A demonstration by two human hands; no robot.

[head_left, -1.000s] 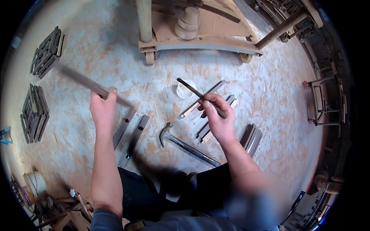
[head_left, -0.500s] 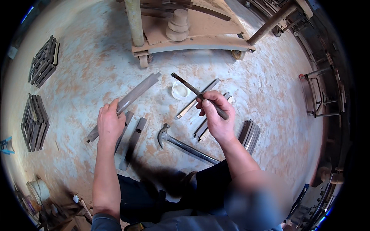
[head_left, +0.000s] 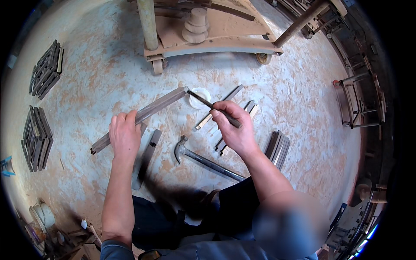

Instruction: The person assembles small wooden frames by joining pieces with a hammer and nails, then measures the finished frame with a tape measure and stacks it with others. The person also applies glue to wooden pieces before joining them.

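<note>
My left hand point(head_left: 125, 133) grips a long grey-brown wooden bar point(head_left: 160, 105) that slants up to the right, with a narrowed end. In my right hand point(head_left: 234, 125) is a slim dark brush point(head_left: 203, 101), pinched between thumb and fingers. The brush's tip touches, or nearly touches, the far end of the bar. Just beyond the brush a small round white tub point(head_left: 201, 92) stands on the floor, partly hidden by it. A claw hammer point(head_left: 203, 159) lies between my arms. More wooden bars point(head_left: 150, 157) rest below my left hand.
Several loose strips point(head_left: 236, 92) and a bundle of bars point(head_left: 278, 149) lie to the right. Slatted wooden frames point(head_left: 38, 138) are stacked at the left. A wheeled wooden cart point(head_left: 216, 47) stands ahead, carrying a turned wooden piece point(head_left: 195, 27). Another rack point(head_left: 358, 102) is at the far right.
The brush has come left and down, its tip now at the bar's far end. My left hand has tilted the bar flatter and shifted its end toward the brush.
</note>
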